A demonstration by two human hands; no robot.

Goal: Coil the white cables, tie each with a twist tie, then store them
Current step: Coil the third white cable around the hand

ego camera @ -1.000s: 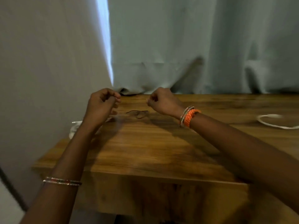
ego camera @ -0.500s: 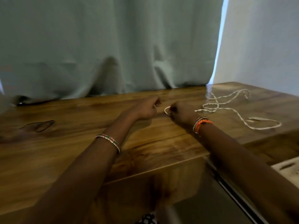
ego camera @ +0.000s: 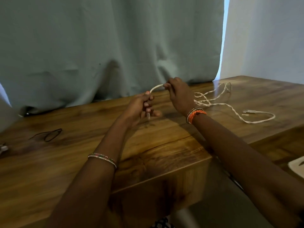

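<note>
Thin dark twist tie at 9 o'clock on wooden table, blurry. Left hand and right hand both grasp braided white cable at 12; slack trails to 2 o'clock. White object at 4, cut off.

Beneath the left hand and the right hand, a brown wooden table, glossy close to the right hand. Behind both hands, a grey-green curtain, folds bunched on the table's far edge. Farther right of the right hand, a pale wall, with a bright strip of light between curtain and wall. Well below the right hand, at the right edge, the corner of a whitish flat object, cut off. Far below the left hand, a scrap of black-and-white patterned cloth.
</note>
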